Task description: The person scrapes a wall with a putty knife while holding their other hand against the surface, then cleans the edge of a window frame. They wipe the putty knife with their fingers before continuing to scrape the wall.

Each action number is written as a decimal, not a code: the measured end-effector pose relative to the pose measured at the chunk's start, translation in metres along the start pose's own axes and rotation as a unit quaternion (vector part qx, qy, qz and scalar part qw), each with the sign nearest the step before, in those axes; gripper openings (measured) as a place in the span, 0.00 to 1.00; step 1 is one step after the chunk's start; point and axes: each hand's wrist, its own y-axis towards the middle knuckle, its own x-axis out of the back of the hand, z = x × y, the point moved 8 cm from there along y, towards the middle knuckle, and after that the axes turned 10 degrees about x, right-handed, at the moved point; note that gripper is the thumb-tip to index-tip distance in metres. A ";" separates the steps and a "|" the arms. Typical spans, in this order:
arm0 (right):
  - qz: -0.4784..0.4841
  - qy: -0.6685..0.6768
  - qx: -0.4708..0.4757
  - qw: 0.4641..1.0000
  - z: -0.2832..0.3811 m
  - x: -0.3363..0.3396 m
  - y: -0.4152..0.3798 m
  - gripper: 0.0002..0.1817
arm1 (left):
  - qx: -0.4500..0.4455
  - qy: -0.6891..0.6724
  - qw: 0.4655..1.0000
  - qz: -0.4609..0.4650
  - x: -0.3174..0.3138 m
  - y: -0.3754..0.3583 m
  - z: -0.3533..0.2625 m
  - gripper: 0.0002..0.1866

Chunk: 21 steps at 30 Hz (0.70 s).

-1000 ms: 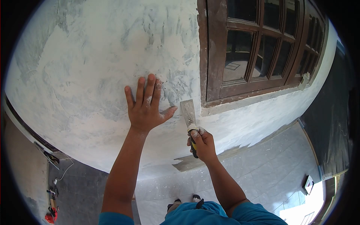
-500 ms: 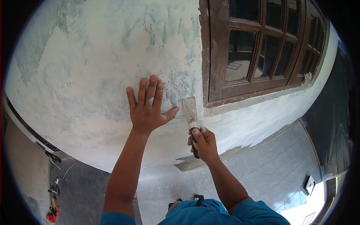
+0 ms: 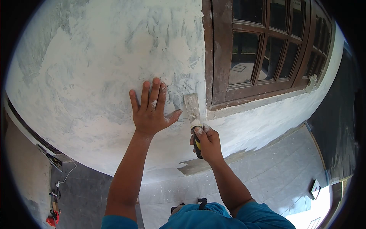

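Flat against the white, patchily coated wall [image 3: 87, 72] lies my left hand [image 3: 150, 110], fingers spread and dusted with white. To the right of it, my right hand [image 3: 207, 143] grips a putty knife [image 3: 191, 108] by its black and yellow handle. The knife's blade points up, its tip at the wall between my left thumb and the brown window frame [image 3: 218, 68]. Whitish residue covers the blade and my right thumb. Grey smears and rough marks show on the wall around the blade tip.
Glass panes [image 3: 244, 55] fill the brown window at upper right. A grey sheet [image 3: 267, 168] with white specks spreads below the wall. Dark sheeting [image 3: 331, 114] hangs at the right. At lower left are a white cable [image 3: 68, 175] and a red object [image 3: 52, 219] on the floor.
My right hand has slid the putty knife slightly up along the wall. My left hand stays in nearly the same spot.
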 end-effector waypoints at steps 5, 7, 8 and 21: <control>0.001 0.001 0.022 1.000 -0.013 0.008 -0.001 0.13 | -0.003 -0.004 1.000 -0.008 0.001 0.000 0.000 0.49; -0.002 -0.014 0.011 1.000 -0.034 0.017 -0.010 0.13 | -0.005 -0.002 1.000 -0.004 -0.001 -0.001 0.001 0.49; 0.002 -0.007 0.001 1.000 -0.033 0.016 -0.011 0.13 | -0.005 -0.001 1.000 -0.007 0.000 0.000 0.001 0.49; 0.002 -0.049 0.021 0.999 -0.018 0.014 0.009 0.15 | -0.004 0.003 1.000 -0.008 -0.001 -0.002 0.000 0.47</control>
